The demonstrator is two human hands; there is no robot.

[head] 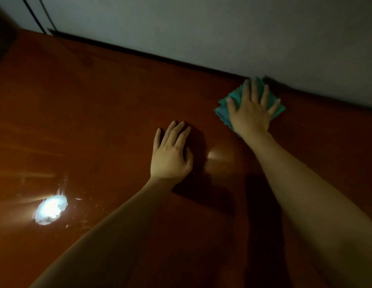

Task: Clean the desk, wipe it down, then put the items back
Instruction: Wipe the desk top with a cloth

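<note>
A glossy reddish-brown desk [97, 121] fills the view. My right hand [250, 109] lies flat with fingers spread on a folded teal cloth [222, 110], pressing it onto the desk near the back edge by the wall. My left hand [171, 152] rests palm down on the bare wood in the middle, fingers straight and holding nothing.
A grey wall [222, 28] runs along the desk's back edge. Dark cables [38, 15] hang down the wall at the far left. A bright reflection of a lamp [50, 209] shines on the desk at the lower left. The room is dim.
</note>
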